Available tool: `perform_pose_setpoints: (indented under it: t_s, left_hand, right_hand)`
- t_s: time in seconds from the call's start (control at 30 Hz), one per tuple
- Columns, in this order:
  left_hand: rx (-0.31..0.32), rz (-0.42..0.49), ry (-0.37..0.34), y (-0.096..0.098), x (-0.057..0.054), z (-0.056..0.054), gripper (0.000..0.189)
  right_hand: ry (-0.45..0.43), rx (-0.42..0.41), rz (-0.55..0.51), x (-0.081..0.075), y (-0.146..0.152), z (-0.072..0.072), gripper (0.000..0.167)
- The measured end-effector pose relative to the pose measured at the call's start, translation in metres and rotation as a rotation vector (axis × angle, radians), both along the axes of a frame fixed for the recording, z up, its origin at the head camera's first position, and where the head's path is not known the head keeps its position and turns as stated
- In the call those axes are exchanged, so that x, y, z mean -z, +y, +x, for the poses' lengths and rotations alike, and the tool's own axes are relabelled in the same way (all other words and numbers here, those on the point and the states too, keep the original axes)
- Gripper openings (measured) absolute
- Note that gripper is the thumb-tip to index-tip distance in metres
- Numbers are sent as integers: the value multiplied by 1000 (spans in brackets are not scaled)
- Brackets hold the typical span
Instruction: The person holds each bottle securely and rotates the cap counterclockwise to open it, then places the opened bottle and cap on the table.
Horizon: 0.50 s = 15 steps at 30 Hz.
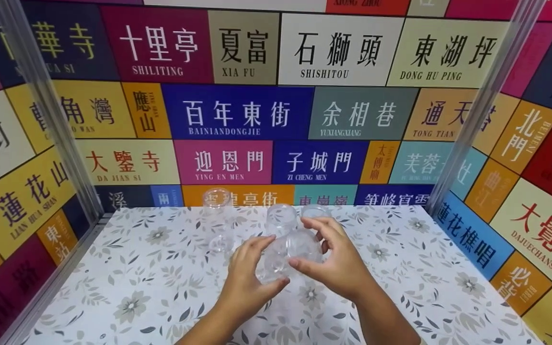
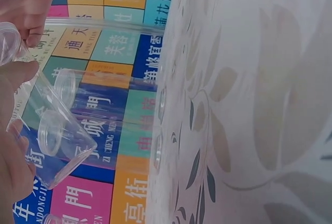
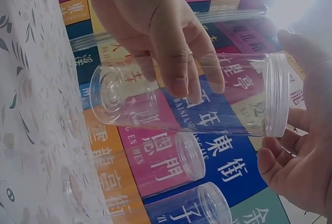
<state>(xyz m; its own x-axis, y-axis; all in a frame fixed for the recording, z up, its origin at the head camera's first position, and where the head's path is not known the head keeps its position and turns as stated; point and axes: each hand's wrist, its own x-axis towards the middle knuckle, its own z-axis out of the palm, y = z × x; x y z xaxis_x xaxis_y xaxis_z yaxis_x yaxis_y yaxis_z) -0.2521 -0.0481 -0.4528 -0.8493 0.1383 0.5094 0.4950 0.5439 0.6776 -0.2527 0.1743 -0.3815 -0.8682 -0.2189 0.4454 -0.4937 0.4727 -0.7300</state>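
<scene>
A clear plastic jar [image 1: 276, 261] with a ribbed, whitish ring at its mouth end [image 3: 277, 94] is held tilted above the table between both hands. My left hand [image 1: 247, 275] grips the jar's body, thumb on one side and fingers on the other. At the mouth end, my right hand [image 1: 338, 261] curls thumb and fingers round the ring. In the right wrist view the jar [image 3: 207, 123] lies across the picture, its rounded base to the left. The left wrist view shows its clear wall [image 2: 67, 115] slanting down from the fingers.
Behind the hands stand three more clear jars: one left [image 1: 216, 230], one in the middle [image 1: 281, 213] and one right [image 1: 315, 211]. A flower-patterned cloth [image 1: 175, 287] covers the table. Colourful sign panels [image 1: 237, 112] wall in the back and sides, with clear corner posts [image 1: 60, 115].
</scene>
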Motion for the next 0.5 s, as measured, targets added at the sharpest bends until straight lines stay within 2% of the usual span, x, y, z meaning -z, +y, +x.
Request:
perform_pose_setpoints:
  t_s: [0.33, 0.5]
  left_hand:
    - [0, -2, -3, -3, 1, -1, 85]
    - [18, 12, -11, -4, 1, -1, 86]
  right_hand:
    - [-20, 15, 41, 0, 2, -1, 66]
    - [22, -24, 48, 0, 4, 0, 68]
